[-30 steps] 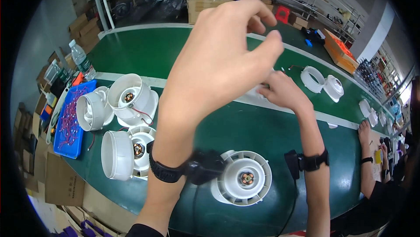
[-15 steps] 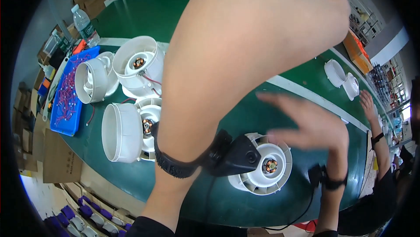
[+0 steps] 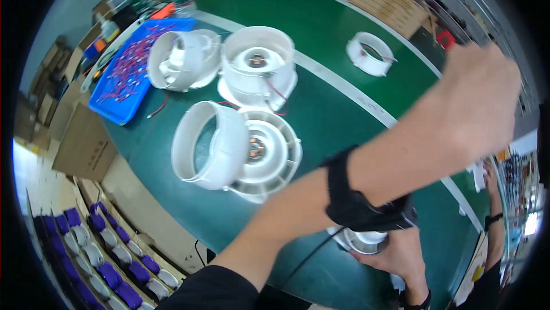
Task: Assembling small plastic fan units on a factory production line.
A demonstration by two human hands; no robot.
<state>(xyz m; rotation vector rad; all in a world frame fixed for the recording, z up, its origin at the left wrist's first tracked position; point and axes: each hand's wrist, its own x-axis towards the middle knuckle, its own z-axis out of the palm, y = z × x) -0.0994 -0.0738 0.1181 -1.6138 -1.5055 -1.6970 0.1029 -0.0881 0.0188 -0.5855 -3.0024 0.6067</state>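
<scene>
In the head view, looks partway along: shows a copper-wound motor core (image 3: 256, 148) seated in a white vaned plastic base (image 3: 275, 164), with a white plastic ring (image 3: 234, 145) tilted beside it, apparently unjoined. Curves the right hand (image 3: 401, 255) against a partly hidden white round plastic housing (image 3: 366, 241), on the thumb side; cannot tell whether grasping. Holds the left hand (image 3: 478, 104) raised well apart, fingers hidden; cannot tell whether clenched.

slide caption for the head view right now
Right hand at a round white part, left hand stretched rightward, green table holding white housings and a blue tray.
</scene>
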